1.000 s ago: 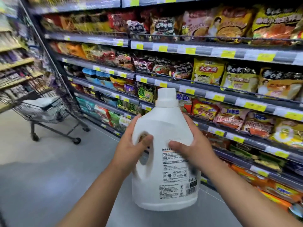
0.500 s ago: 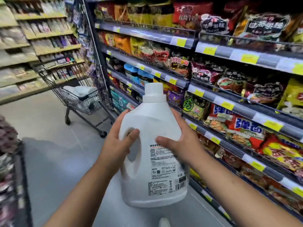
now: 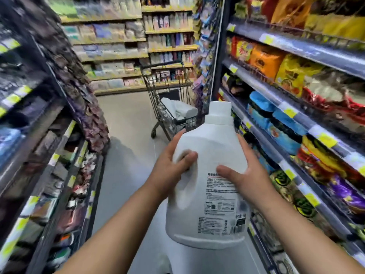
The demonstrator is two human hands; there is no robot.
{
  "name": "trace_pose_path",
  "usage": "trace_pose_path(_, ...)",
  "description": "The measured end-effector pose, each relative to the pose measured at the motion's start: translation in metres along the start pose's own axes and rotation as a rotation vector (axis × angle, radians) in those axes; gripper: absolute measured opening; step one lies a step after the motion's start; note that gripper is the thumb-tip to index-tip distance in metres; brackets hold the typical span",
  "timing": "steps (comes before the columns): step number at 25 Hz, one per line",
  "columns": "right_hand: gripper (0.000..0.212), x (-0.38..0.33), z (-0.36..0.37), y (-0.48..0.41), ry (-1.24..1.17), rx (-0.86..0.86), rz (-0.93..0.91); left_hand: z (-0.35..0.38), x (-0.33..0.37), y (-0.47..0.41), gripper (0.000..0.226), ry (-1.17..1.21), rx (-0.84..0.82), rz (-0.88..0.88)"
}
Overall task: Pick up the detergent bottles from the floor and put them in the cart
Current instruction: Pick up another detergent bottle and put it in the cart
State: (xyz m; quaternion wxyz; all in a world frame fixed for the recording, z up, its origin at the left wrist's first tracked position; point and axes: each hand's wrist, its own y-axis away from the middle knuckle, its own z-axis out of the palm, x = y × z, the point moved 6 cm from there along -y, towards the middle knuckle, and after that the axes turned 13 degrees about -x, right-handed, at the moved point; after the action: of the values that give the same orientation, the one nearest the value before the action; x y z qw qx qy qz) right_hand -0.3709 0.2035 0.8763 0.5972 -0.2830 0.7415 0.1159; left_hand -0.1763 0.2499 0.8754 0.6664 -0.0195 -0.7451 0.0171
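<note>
Left of the bottle point(image 3: 209, 194), a dark rack point(image 3: 39, 135) of blurred packets fills the edge of the view. Half a second ago only a corner of it showed. The grey floor point(image 3: 128, 125) runs between that rack and the bottle, down the aisle.

The left hand point(image 3: 167, 171) grips the bottle's handle side as before: its fingers point(image 3: 175, 141) are curled round the shoulder and the thumb is pressed beside the handle hole. The white bottle is held upright in the air at chest height, label toward the camera, clear of the floor and not yet in the cart point(image 3: 169, 91).

The cart has changed place in the view. Earlier it stood well off to the bottle's left, and now it sits just behind and left of the cap, with white things point(image 3: 177, 109) lying inside it.

The right hand point(image 3: 248, 175) clamps the bottle's other side — thumb across the label, fingers wrapped behind — unchanged. Right of the bottle, shelves point(image 3: 296, 91) of snack bags and yellow price tags run away down the aisle, seen more end-on than before.
</note>
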Motion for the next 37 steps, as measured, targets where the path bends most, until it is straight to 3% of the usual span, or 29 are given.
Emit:
trace_pose_path(6,0.101,0.049,0.034,-0.187,-0.014,-0.03,0.002,-0.124,-0.037,-0.138,0.056,-0.023,0.011,-0.04)
trace_pose_path(11,0.08,0.067,0.041,-0.307,-0.109,-0.021,-0.031,-0.195,-0.046,-0.247,0.063,-0.108,0.005,-0.065)
trace_pose_path(13,0.081,0.083,0.035,-0.359,-0.123,-0.02,-0.02,-0.217,-0.055,-0.296,0.066,-0.118,0.008,-0.072)
trace_pose_path(23,0.102,0.19,-0.051,-0.626,-0.192,-0.089,0.094,-0.274,-0.115,-0.572,0.06,-0.077,0.087,-0.122)
trace_pose_path(31,0.091,0.252,-0.089,-0.781,-0.207,-0.112,0.178,-0.32,-0.154,-0.732,0.07,0.046,0.019,-0.221)
trace_pose_path(34,0.097,0.281,-0.092,-0.827,-0.247,-0.079,0.245,-0.339,-0.183,-0.787,0.072,0.083,-0.038,-0.275)
trace_pose_path(37,0.084,0.319,-0.09,-0.882,-0.246,-0.024,0.324,-0.366,-0.222,-0.851,0.065,0.102,-0.091,-0.348)
